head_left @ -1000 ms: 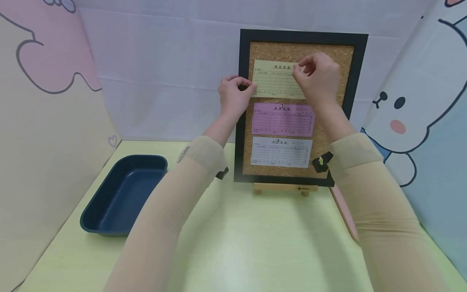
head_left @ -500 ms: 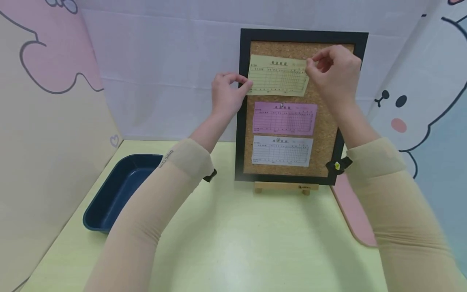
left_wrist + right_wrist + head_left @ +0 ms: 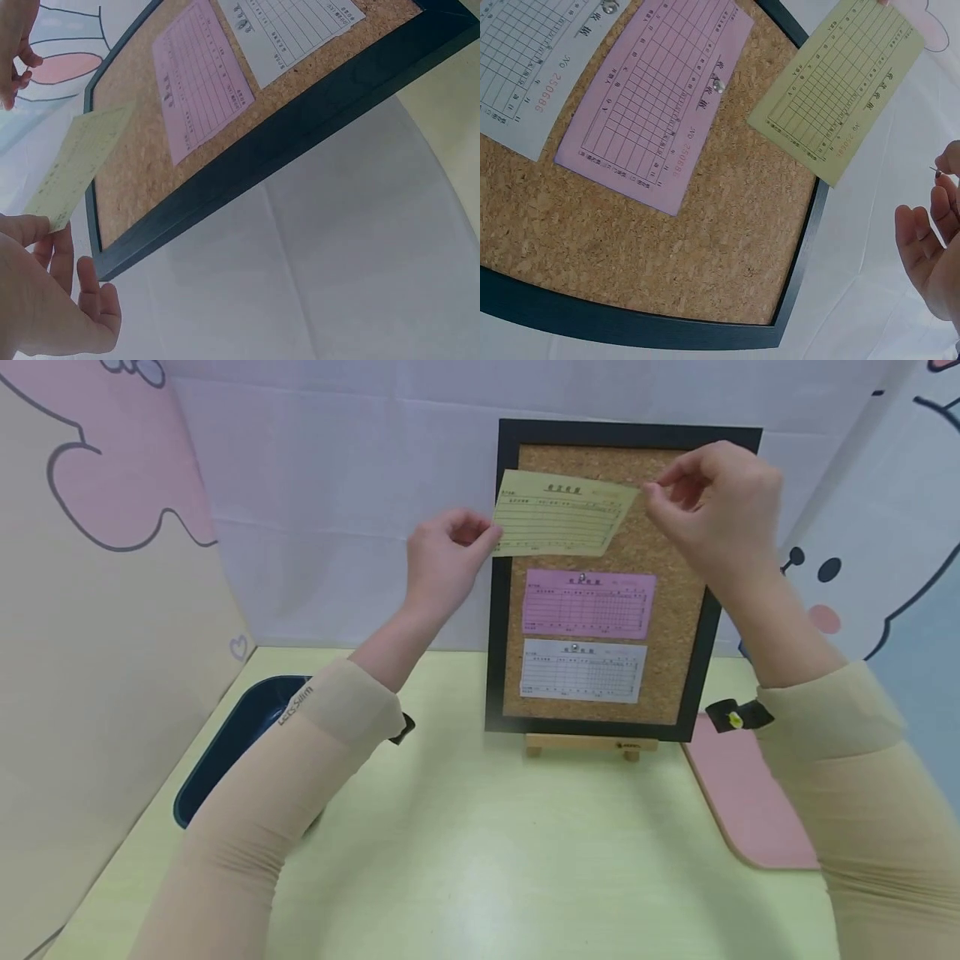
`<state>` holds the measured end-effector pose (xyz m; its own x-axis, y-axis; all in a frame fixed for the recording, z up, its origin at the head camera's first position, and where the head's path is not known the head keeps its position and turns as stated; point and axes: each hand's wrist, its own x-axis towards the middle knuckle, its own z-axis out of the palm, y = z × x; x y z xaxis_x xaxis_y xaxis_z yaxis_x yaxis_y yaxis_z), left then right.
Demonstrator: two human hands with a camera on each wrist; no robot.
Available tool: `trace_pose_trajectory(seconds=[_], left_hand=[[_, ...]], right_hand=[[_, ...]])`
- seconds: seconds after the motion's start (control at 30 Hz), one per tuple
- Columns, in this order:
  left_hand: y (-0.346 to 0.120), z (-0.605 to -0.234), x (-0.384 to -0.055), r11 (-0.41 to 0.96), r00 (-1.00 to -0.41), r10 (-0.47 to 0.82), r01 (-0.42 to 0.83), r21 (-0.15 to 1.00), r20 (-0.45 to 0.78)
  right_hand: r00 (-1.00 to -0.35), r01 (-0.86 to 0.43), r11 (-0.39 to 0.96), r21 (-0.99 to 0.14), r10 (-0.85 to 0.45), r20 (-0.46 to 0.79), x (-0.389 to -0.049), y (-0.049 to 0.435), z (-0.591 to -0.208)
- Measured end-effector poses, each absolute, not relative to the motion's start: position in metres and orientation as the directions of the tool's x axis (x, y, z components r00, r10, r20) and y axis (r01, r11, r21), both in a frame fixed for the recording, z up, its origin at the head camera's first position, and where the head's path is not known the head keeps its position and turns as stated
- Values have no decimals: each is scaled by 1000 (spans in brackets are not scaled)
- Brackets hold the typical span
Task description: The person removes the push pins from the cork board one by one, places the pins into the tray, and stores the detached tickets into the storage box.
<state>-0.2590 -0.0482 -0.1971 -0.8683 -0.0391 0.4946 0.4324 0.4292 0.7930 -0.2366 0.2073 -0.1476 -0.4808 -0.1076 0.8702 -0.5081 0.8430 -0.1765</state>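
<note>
A black-framed cork board (image 3: 498,610) stands on a small wooden easel (image 3: 588,745). A pink slip (image 3: 588,603) and a white slip (image 3: 581,670) are pinned to it. My left hand (image 3: 489,532) pinches the left edge of a yellow slip (image 3: 558,514), which hangs tilted and free in front of the board's top. In the left wrist view the yellow slip (image 3: 75,169) stands clear of the cork. My right hand (image 3: 654,489), at the board's upper right, pinches a small metal pin (image 3: 935,171) between its fingertips (image 3: 949,161).
A dark blue tray (image 3: 217,760) lies at the left on the yellow table (image 3: 480,860), partly behind my left forearm. A flat pink board (image 3: 750,793) lies at the right of the easel. Printed cloth walls close in the back and both sides.
The yellow slip has come off the cork and moved left and outward with my left hand. My right hand has drawn back to the right with the pin.
</note>
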Motion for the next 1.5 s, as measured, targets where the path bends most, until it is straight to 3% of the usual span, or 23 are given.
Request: trace_pose_trajectory(seconds=[0.37, 0.6, 1.13, 1.5], left_hand=[[-75, -187, -232, 588, -771, 24, 526, 614, 637], [-92, -188, -216, 600, -744, 29, 548, 583, 668], [-134, -200, -193, 625, -762, 27, 518, 584, 648], [-164, -200, -184, 718, -805, 43, 436, 542, 592]], right_hand=[[-503, -535, 815, -221, -98, 858, -206, 222, -146], [-550, -482, 843, -237, -81, 831, -186, 232, -145], [-614, -392, 885, -252, -47, 788, -152, 264, -154], [-736, -202, 924, -325, 75, 672, -140, 289, -171]])
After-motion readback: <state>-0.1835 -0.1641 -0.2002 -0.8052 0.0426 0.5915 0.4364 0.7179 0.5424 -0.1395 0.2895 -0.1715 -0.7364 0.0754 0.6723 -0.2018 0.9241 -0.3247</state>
